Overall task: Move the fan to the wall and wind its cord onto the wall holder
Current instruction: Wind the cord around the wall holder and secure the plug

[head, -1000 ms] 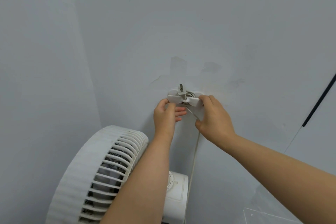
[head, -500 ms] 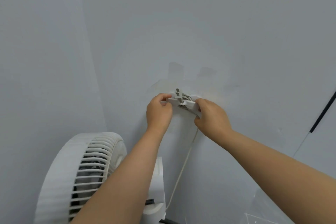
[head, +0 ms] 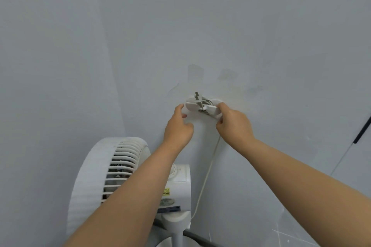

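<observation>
**Inspector:** Location of the fan?

**Assistant:** Found the fan (head: 112, 176) standing below and to the left of the wall holder (head: 202, 107), close against the wall (head: 200, 26). Judged near enough for a short cord run.

**Inspector:** Cord status?

**Assistant:** Noted several turns of the cord (head: 208, 166) wound round the wall holder, and the plug (head: 197, 98) standing prongs-up at its upper left. Noted one slack length hanging from below the holder's right end down to the fan's base. Judged winding nearly complete.

**Inspector:** Hands?

**Assistant:** Recorded the right hand (head: 233, 124) pinching the holder's right end, forefinger above and thumb beneath, probably to pin the last turn against slipping. Recorded the left hand (head: 177, 128) at the holder's left end, fingers curled, tips at its edge. Unable to tell whether gripping or merely touching. Presumed there to steady the holder against the pull.

**Inspector:** Risk?

**Assistant:** Flagged possible loosening of the turns on release. Advised checking the plug's seat first.
</observation>
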`<action>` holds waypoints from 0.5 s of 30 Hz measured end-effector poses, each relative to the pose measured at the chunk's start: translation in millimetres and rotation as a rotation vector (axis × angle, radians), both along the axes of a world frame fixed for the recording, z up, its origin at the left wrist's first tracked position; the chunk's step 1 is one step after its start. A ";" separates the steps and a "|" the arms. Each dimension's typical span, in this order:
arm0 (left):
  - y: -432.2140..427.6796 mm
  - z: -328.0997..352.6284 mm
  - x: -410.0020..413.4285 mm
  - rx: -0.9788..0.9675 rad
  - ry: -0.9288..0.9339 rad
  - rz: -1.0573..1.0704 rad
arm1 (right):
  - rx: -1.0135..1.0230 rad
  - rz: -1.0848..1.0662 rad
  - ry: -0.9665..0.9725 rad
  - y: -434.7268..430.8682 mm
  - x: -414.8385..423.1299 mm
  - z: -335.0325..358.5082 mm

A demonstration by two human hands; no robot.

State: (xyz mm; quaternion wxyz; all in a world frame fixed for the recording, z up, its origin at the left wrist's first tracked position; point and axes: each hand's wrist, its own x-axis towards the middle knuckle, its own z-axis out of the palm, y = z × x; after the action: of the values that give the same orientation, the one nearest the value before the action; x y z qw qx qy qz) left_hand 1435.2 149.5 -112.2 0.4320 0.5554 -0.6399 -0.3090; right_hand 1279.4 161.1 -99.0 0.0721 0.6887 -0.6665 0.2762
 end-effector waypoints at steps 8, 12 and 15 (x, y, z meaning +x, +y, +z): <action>-0.9 9.0 -1.2 -0.229 -0.206 -0.151 | 0.015 0.015 -0.215 1.2 2.7 -2.2; -7.5 10.8 1.6 -0.242 -0.329 -0.164 | 0.032 0.029 -0.191 0.0 3.0 -1.9; -7.7 13.4 3.0 -0.215 -0.325 -0.164 | 0.040 0.049 -0.203 0.6 3.8 -2.2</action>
State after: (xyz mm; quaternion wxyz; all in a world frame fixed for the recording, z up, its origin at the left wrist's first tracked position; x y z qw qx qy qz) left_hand 1438.2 141.8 -98.8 0.3533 0.4945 -0.7736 -0.1796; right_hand 1283.2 161.8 -101.3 -0.0165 0.6746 -0.6586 0.3329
